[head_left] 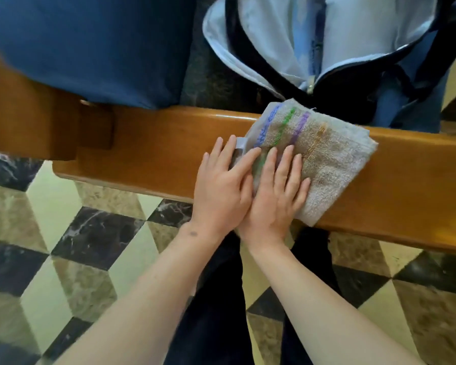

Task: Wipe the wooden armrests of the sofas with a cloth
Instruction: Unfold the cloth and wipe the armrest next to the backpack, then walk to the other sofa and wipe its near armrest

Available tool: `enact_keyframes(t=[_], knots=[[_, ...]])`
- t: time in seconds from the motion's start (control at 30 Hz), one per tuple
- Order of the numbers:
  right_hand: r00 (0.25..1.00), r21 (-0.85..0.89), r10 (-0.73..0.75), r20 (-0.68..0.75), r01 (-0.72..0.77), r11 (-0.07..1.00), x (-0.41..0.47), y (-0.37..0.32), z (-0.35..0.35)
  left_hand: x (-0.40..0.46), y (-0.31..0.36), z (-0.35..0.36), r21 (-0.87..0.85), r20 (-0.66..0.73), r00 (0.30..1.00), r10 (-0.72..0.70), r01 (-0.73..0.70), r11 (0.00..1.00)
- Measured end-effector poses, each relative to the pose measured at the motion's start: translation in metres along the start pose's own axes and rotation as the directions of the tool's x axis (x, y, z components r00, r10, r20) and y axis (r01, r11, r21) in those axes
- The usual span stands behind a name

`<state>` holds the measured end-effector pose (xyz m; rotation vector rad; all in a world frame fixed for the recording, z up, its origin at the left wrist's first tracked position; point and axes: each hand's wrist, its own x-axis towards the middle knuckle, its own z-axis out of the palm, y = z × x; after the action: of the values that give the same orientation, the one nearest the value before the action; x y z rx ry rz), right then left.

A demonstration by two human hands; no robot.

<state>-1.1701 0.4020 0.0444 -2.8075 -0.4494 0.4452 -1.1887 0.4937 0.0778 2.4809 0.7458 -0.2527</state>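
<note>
A folded beige cloth (324,154) with blue, green, purple and orange stripes lies flat on the glossy wooden armrest (163,143), which runs across the view from left to right. My right hand (277,196) presses flat on the cloth's near left part, fingers spread. My left hand (221,188) lies beside it, overlapping its thumb side, with fingertips on the cloth's left edge and the wood. Neither hand grips the cloth; both rest on top of it.
A blue cushion (90,48) sits on the sofa behind the armrest at the left. An open dark bag with pale lining (274,48) lies on the seat behind the cloth. Below is a checkered marble floor (95,233) and my dark trousers.
</note>
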Motion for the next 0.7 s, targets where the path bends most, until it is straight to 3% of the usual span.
enact_keyframes(t=[0.17,0.27,0.33,0.43,0.47,0.53,0.6,0.7], knots=[[0.954,-0.042,-0.281,0.107,0.287,0.957,-0.012,-0.071,0.031,-0.029,-0.083,-0.03,-0.126,-0.133,0.949,-0.286,0.27,0.954],[0.907,0.019,-0.364,0.211,0.369,0.929,-0.026,-0.106,0.038,-0.045,-0.109,-0.046,-0.292,-0.152,0.869,-0.471,0.416,0.861],[0.864,0.125,-0.422,0.275,0.403,0.907,-0.042,-0.131,0.035,-0.059,-0.123,-0.065,-0.498,-0.156,0.748,-0.645,0.504,0.705],[0.798,0.328,-0.458,0.391,0.344,0.88,-0.058,-0.162,0.026,-0.081,-0.136,-0.091,-0.79,0.083,0.516,-0.853,0.556,0.259],[0.772,0.392,-0.436,0.463,0.262,0.882,-0.06,-0.168,0.023,-0.09,-0.137,-0.097,-0.844,0.165,0.472,-0.866,0.522,0.124],[0.671,0.531,-0.32,0.669,-0.13,0.837,-0.061,-0.177,0.005,-0.109,-0.132,-0.105,-0.904,0.24,0.392,-0.888,0.423,-0.058],[0.538,0.567,-0.247,0.806,-0.583,0.582,-0.062,-0.181,-0.019,-0.131,-0.122,-0.113,-0.893,0.294,0.333,-0.896,0.428,-0.134],[0.406,0.45,-0.223,0.886,-0.869,0.206,-0.064,-0.168,-0.057,-0.151,-0.102,-0.12,-0.864,0.339,0.271,-0.901,0.47,-0.183]])
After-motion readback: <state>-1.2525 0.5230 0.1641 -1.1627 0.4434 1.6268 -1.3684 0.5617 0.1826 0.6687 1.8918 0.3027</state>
